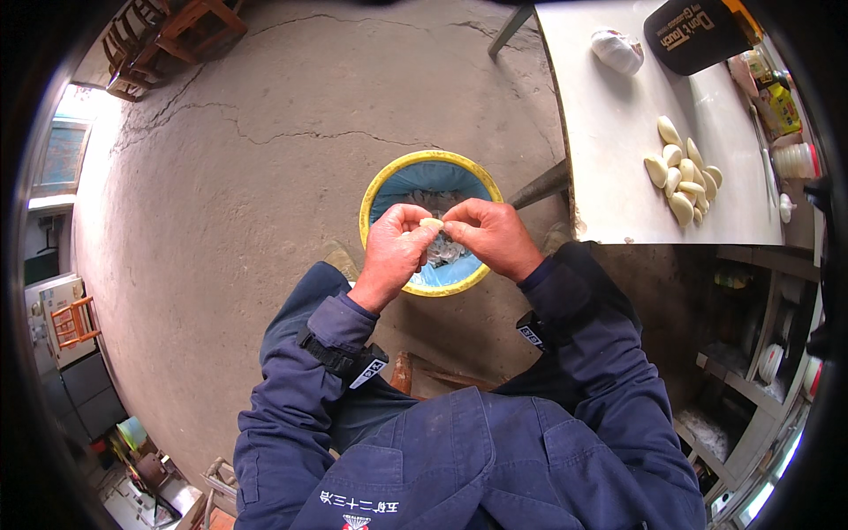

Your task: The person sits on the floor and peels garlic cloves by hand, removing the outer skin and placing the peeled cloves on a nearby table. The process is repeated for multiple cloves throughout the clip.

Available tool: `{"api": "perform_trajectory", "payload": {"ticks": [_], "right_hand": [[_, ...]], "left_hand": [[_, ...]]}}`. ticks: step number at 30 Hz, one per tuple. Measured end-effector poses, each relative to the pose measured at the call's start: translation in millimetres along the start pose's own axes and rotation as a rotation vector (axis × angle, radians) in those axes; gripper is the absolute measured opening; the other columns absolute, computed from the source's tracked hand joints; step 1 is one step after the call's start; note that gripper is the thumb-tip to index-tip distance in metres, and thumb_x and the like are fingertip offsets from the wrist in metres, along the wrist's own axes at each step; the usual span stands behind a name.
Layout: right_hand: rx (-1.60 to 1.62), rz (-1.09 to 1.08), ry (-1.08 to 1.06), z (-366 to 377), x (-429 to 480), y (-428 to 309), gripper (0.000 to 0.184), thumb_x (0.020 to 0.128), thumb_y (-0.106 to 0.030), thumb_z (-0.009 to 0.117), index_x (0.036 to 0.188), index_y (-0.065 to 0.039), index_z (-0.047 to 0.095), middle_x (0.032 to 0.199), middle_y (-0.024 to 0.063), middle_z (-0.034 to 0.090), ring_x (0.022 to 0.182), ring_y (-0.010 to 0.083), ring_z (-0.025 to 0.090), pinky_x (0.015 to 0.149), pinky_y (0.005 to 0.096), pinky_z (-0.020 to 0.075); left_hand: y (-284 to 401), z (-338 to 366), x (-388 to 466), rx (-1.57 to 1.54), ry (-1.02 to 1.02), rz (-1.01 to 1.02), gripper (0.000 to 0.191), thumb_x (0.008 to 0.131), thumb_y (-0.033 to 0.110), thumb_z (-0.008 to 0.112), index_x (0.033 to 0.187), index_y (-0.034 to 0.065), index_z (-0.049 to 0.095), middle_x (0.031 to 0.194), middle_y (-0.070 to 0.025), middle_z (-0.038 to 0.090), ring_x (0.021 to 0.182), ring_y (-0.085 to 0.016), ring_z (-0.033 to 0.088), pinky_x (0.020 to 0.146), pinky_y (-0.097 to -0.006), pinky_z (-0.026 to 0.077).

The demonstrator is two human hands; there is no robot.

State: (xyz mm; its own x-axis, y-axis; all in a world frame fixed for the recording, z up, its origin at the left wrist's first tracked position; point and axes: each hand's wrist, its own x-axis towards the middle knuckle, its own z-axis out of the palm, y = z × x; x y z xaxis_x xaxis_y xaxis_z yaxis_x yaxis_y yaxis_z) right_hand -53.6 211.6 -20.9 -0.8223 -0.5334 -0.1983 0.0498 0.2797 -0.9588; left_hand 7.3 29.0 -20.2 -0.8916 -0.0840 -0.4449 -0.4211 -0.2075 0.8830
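Over a yellow-rimmed bin (366, 199) lined with a blue bag, both hands meet at a pale garlic clove (432, 224). My left hand (399, 246) grips the clove between thumb and fingers. Thumb and forefinger of my right hand (489, 233) pinch its other end. Papery garlic skins (445, 250) lie inside the bin, partly hidden by the hands. On the white table to the right rests a pile of peeled garlic cloves (689, 179).
The white table (609, 199) also bears a white plastic bag (617, 51), a black container (695, 33) and packets along its far side. A table leg (543, 185) stands right of the bin. Wooden chairs (192, 30) are at the upper left, shelves (742, 377) at the lower right.
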Motion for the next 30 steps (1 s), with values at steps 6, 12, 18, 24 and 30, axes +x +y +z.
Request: {"api": "perform_trajectory", "payload": {"ticks": [6,12,18,24,30], "right_hand": [[-0.011,0.009,0.001,0,-1,0,0.017,0.091,-0.013,0.069,0.099,0.003,0.071,0.084,0.0067,0.072,0.079,0.0105,0.065,0.072,0.0280,0.0540],[0.027,0.029,0.025,6,-2,2,0.013,0.089,-0.011,0.068,0.092,0.002,0.069,0.078,0.0039,0.069,0.071,0.0084,0.062,0.065,0.0264,0.0521],[-0.011,-0.004,0.060,11,-3,5,0.010,0.090,-0.008,0.065,0.086,0.001,0.066,0.074,0.0030,0.067,0.067,0.0086,0.061,0.062,0.0266,0.0512],[0.146,0.039,0.090,17,-3,5,0.014,0.090,-0.011,0.065,0.083,0.000,0.062,0.070,0.0077,0.066,0.060,0.0113,0.062,0.056,0.0284,0.0512],[0.406,0.179,0.011,14,-2,3,0.011,0.096,-0.011,0.058,0.090,-0.002,0.059,0.075,0.0038,0.064,0.063,0.0104,0.061,0.060,0.0259,0.0522]], "left_hand": [[1,1,-1,-0.026,-0.010,-0.003,0.011,0.093,0.011,0.068,0.096,0.0032,0.060,0.072,-0.0001,0.060,0.050,-0.005,0.051,0.043,-0.0210,0.041],[1,1,-1,-0.054,-0.049,-0.007,0.011,0.094,0.010,0.067,0.098,0.0027,0.059,0.075,-0.0024,0.062,0.052,-0.006,0.054,0.044,-0.0215,0.044],[2,3,-4,-0.093,-0.056,-0.010,0.011,0.094,0.008,0.066,0.100,0.0009,0.059,0.080,-0.0059,0.065,0.056,-0.009,0.057,0.048,-0.0219,0.047],[1,3,-6,-0.140,-0.067,0.010,0.011,0.094,0.007,0.065,0.101,0.0010,0.059,0.084,-0.0083,0.068,0.058,-0.010,0.059,0.049,-0.0220,0.049],[0,-3,-1,-0.265,-0.165,-0.026,0.012,0.096,0.010,0.064,0.104,0.0026,0.060,0.088,-0.0077,0.068,0.063,-0.011,0.060,0.054,-0.0230,0.049]]}}
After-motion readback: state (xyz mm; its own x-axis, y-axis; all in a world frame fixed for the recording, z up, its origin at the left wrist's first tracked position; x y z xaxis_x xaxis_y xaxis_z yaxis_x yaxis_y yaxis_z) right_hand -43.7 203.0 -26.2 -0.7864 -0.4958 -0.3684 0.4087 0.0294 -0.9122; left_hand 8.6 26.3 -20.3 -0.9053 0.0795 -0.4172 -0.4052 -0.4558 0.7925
